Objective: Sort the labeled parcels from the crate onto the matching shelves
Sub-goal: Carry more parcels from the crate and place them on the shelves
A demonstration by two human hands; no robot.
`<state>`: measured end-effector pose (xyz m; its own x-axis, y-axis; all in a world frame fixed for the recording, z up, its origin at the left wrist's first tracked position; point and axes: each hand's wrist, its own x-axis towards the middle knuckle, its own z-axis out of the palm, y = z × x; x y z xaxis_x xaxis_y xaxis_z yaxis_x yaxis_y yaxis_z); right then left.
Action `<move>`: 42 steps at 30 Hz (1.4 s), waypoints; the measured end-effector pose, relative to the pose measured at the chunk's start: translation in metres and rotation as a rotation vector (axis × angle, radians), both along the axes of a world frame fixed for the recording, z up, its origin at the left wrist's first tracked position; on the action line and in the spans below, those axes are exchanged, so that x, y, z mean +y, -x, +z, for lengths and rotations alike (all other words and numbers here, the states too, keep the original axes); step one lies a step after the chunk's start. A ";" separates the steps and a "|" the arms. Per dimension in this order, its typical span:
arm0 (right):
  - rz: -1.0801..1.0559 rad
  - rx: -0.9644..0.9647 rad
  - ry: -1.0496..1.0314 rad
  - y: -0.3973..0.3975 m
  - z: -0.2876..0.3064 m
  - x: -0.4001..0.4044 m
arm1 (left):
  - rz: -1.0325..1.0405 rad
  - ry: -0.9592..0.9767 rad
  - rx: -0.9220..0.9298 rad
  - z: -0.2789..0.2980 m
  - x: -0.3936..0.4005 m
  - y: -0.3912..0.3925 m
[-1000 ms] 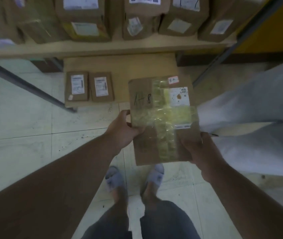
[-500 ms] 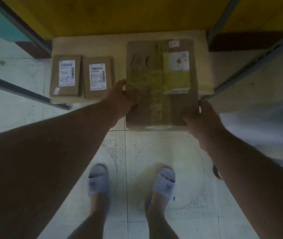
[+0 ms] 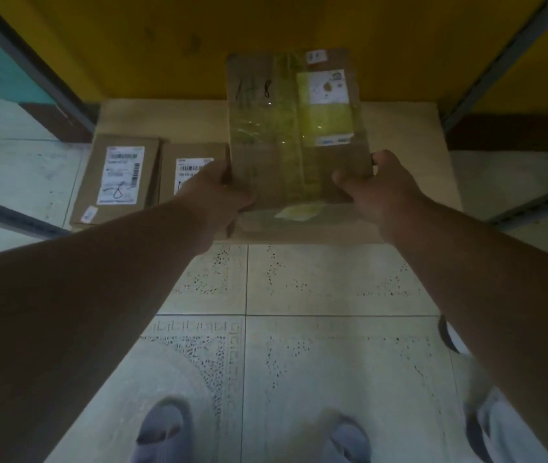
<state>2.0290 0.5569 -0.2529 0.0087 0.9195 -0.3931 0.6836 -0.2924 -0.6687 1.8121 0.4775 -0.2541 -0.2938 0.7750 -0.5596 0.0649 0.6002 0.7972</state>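
A brown cardboard parcel (image 3: 265, 155) with yellowish tape, a white label and a handwritten mark is held over the low bottom shelf board (image 3: 409, 155). My left hand (image 3: 219, 192) grips its near left edge and my right hand (image 3: 379, 188) grips its near right corner. The parcel's near end is low at the shelf's front; whether it rests on the board I cannot tell. Two smaller labeled parcels lie flat on the same board to the left: one (image 3: 115, 182) at the far left, the other (image 3: 189, 168) partly hidden behind my left hand.
A yellow wall (image 3: 165, 38) rises behind the shelf. Grey metal uprights run diagonally at left (image 3: 31, 65) and right (image 3: 500, 61). The floor is pale tile (image 3: 316, 329), with my slippered feet (image 3: 162, 432) at the bottom. A white sack edge (image 3: 500, 426) shows at the lower right.
Both hands have pushed the parcel forward and down toward the bottom shelf board. My view has tilted down and closer, so the upper shelf of boxes is out of sight.
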 end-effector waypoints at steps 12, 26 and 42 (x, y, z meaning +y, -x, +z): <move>0.319 -0.315 -0.303 0.021 -0.041 0.038 | -0.090 -0.002 0.157 -0.055 0.025 0.016; 0.581 -0.512 -0.282 0.045 0.028 -0.035 | -0.278 -0.023 0.704 -0.007 -0.062 -0.015; 1.154 -0.209 -0.245 0.291 0.354 -0.330 | 0.199 0.242 0.611 0.290 -0.457 0.108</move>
<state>1.7378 0.2271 0.1008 -0.8279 0.4766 -0.2955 0.5605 0.6846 -0.4661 1.7044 0.0204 0.0355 -0.7353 0.5477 -0.3991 0.3304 0.8039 0.4945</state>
